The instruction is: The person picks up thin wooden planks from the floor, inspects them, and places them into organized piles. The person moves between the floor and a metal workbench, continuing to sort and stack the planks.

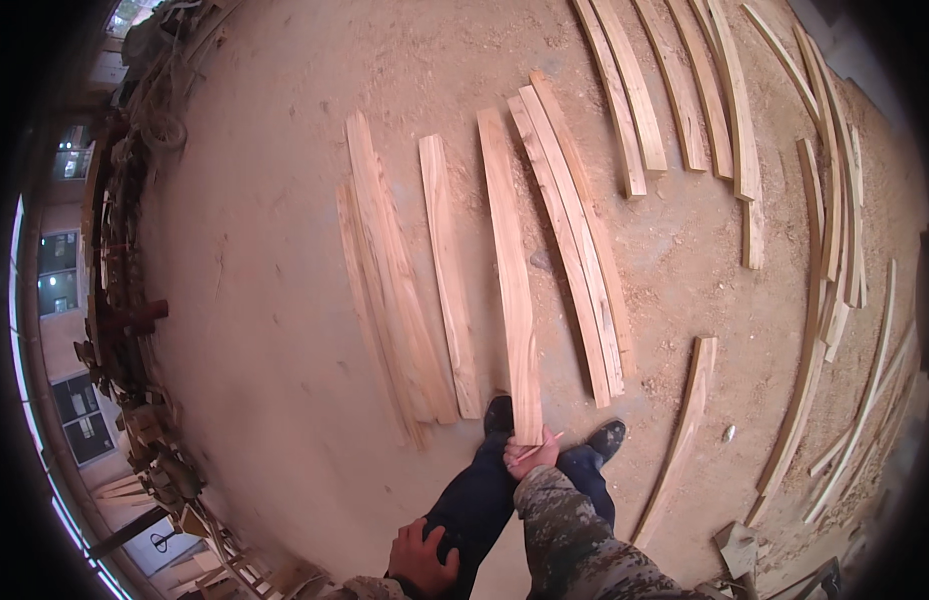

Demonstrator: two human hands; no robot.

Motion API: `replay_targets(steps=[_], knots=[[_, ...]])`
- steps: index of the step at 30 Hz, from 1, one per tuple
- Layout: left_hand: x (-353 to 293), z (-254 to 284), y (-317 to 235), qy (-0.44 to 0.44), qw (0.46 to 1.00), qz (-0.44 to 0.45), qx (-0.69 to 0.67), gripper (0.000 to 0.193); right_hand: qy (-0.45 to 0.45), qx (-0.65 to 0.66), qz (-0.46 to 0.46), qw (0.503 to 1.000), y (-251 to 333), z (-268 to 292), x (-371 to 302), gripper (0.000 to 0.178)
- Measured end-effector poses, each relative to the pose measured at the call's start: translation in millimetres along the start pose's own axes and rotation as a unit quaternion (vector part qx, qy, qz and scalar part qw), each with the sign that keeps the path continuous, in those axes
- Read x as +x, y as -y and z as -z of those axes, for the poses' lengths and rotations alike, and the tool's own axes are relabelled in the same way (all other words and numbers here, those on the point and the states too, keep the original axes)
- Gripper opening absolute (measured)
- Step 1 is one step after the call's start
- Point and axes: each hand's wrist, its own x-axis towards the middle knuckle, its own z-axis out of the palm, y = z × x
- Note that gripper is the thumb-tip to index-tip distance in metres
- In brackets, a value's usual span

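We see the scene in soft, even daylight, warm in tone, with the sandy floor [275,250] brightest across the middle and far part. The light seems to enter from the windows [60,270] along the far left, which look pale and washed out. Shadows are faint: thin dark lines beside the wooden planks [510,270] and a soft patch under the shoes [500,415]. We find no harsh glare. The centre is fairly sharp, while the fisheye bends the planks into arcs toward the right edge. A black vignette rings the corners, and the clutter at left is smeared and dim.
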Motion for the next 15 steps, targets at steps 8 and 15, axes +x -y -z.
replay_targets(steps=[8, 15], knots=[[29.3, -31.3, -4.9, 0.042, 0.994, -0.016, -0.103, 0.048, -0.030, 0.016, -0.076, 0.997, -88.7, -17.0, -183.4, 0.077], [130.5, -27.4, -72.9, 0.255, 0.548, 0.201, -0.771, 0.049, 0.046, 0.064, -0.137, 0.987, -98.6, -45.1, -238.5, 0.085]])
